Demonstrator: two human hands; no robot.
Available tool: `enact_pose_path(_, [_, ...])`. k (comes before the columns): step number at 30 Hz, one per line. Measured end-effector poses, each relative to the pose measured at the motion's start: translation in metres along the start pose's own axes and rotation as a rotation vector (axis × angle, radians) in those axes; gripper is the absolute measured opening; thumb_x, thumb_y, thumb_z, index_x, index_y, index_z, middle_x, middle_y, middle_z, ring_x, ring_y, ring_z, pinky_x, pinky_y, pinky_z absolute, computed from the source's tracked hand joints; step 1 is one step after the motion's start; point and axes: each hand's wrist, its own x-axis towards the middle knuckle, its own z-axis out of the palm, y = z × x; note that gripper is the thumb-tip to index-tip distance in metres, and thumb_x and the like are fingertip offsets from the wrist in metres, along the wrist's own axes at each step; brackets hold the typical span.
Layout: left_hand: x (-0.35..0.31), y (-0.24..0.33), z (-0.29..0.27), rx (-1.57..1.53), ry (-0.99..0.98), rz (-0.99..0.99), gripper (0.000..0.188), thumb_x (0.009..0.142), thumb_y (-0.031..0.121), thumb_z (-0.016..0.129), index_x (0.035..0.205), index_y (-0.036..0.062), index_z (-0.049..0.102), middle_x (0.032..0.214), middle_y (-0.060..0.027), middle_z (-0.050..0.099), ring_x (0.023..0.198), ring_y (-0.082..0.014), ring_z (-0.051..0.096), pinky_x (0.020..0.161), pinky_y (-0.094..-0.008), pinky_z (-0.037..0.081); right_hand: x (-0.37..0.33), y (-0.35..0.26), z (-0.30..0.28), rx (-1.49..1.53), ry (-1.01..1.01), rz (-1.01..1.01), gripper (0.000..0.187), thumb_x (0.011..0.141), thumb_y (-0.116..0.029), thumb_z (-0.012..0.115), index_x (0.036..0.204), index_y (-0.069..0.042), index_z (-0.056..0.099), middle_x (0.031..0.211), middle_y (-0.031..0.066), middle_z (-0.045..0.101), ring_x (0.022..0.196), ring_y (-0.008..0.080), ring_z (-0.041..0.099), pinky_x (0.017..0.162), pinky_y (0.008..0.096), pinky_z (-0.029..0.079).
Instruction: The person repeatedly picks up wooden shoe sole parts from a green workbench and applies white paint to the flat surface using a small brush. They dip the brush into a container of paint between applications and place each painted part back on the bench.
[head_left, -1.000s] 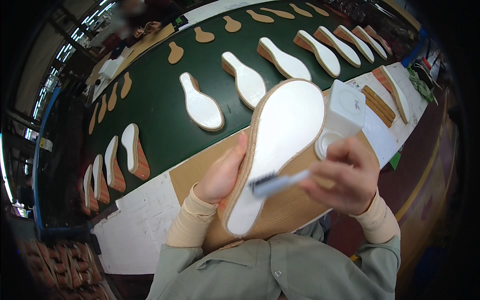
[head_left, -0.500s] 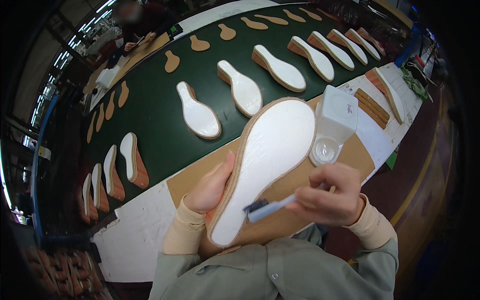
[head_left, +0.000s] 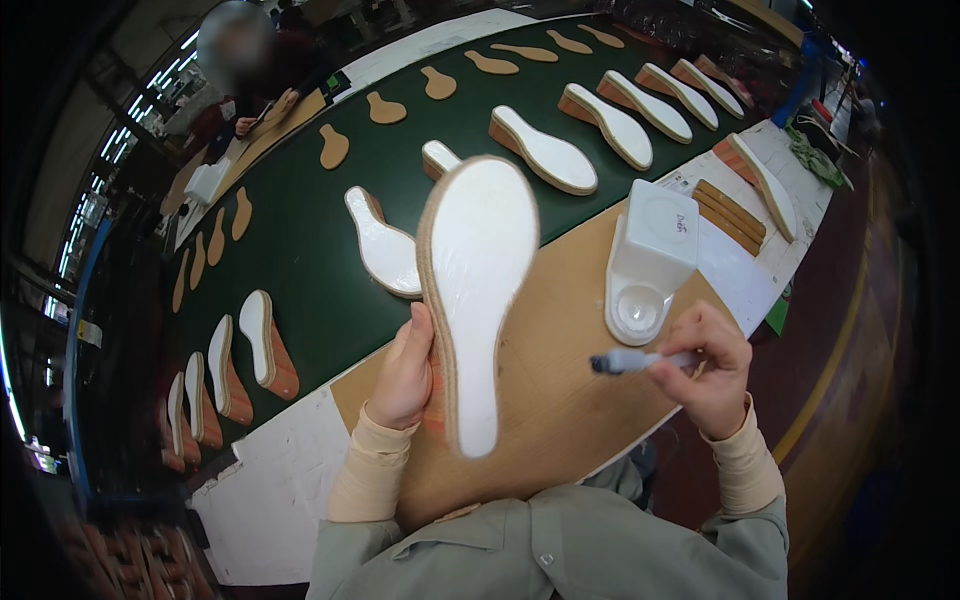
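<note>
My left hand [head_left: 403, 372] grips a wedge shoe sole [head_left: 486, 245] by its side, thumb along the rim. The sole stands tilted up, with a glossy white top face and a tan edge. My right hand [head_left: 706, 368] is closed round the pale handle of a small brush [head_left: 628, 362]. The brush's dark bristles point left, apart from the sole. Just beyond that hand, a white plastic dispenser [head_left: 655, 235] with a small round cup [head_left: 638, 311] at its near end stands on a brown board [head_left: 560, 400].
Several white-topped wedge soles [head_left: 545, 155] line the green surface [head_left: 300, 220], some at left [head_left: 268, 345]. Flat tan insoles [head_left: 387, 108] lie along its far side. Brown sticks [head_left: 730, 217] and another wedge sole [head_left: 765, 185] are at right. A person [head_left: 262, 90] works across the table.
My left hand has turned the sole more upright and shifted it left. The brush has moved off the sole's narrow end, rightward and away from me, in my right hand.
</note>
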Motion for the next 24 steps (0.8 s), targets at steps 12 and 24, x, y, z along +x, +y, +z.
enact_pose_path(12, [-0.001, -0.051, -0.009, 0.0, 0.238, -0.061, 0.059, 0.088, 0.002, 0.072, 0.142, 0.0028, 0.045, 0.128, -0.0161, 0.06, 0.097, -0.0265, 0.07, 0.079, -0.0353, 0.062, -0.018, 0.052, -0.028, -0.74, 0.065, 0.297, 0.026, 0.074, -0.026, 0.082, 0.071, -0.005, 0.067, 0.068, 0.0074, 0.055, 0.058, 0.0216, 0.054, 0.054, 0.0354, 0.042])
enact_pose_path(24, [-0.04, -0.057, -0.005, -1.072, -0.138, -0.356, 0.086, 0.097, 0.063, 0.039, 0.157, 0.0049, 0.019, 0.154, -0.0297, 0.029, 0.14, -0.0509, 0.032, 0.113, -0.063, 0.031, -0.005, 0.061, -0.022, -0.761, -0.109, 0.36, 0.022, 0.076, -0.026, 0.081, 0.071, -0.008, 0.069, 0.067, 0.0053, 0.059, 0.061, 0.0195, 0.059, 0.055, 0.0318, 0.044])
